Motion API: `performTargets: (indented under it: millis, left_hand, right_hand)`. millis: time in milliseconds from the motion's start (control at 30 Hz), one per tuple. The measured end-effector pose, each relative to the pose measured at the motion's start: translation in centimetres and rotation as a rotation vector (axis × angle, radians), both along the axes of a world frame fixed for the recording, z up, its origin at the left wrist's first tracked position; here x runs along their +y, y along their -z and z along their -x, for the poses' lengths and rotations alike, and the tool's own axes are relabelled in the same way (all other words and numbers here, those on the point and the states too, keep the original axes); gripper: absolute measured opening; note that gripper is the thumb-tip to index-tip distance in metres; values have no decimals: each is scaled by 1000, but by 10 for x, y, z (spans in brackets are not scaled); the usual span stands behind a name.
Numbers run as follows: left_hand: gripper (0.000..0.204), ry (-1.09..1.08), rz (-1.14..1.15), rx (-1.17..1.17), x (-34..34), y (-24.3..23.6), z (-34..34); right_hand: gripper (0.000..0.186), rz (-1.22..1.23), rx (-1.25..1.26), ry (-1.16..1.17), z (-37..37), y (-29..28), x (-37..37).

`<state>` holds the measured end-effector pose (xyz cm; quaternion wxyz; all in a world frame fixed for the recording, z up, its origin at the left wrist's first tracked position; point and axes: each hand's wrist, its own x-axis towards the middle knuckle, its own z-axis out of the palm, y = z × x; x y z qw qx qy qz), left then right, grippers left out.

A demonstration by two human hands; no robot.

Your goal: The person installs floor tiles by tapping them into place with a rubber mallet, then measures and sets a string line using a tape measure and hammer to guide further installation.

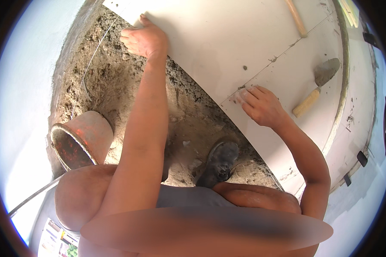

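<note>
My left hand (146, 40) is closed around the edge of a large pale tile (201, 38) at the upper left. Its thumb lies on the tile's face, and the curled fingertips are hidden over the rough mortar bed. My right hand (263, 106) rests on the tiled surface, its dusty, bent fingers slightly apart over the thin joint between two tiles. A trowel (315, 88) with a wooden handle and mortar-smeared blade lies just right of that hand. Farther up, a wooden tool handle (297, 18) lies on the tile; its head is out of the picture.
A mortar-crusted bucket (92, 132) lies tilted on the uneven mortar bed (111, 77) at left. A thin string (92, 62) crosses the bed near the white wall (21, 85). My dark shoe (222, 160) stands beside the tile edge. Small crumbs dot the tiles.
</note>
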<state>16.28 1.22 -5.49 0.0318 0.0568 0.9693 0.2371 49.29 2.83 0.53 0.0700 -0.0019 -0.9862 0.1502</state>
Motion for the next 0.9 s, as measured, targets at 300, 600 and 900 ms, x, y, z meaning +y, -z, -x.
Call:
performTargets:
  millis: [300, 600, 900]
  left_hand:
    - [54, 3, -26, -30, 0, 2, 0]
    - [60, -31, 97, -42, 6, -7, -2]
    - [61, -64, 147, 51, 2, 2, 2]
  right_hand:
    - [20, -15, 8, -68, 6, 4, 5]
    - [14, 16, -204, -138, 24, -1, -4]
    - [23, 212, 61, 717, -22, -22, 89]
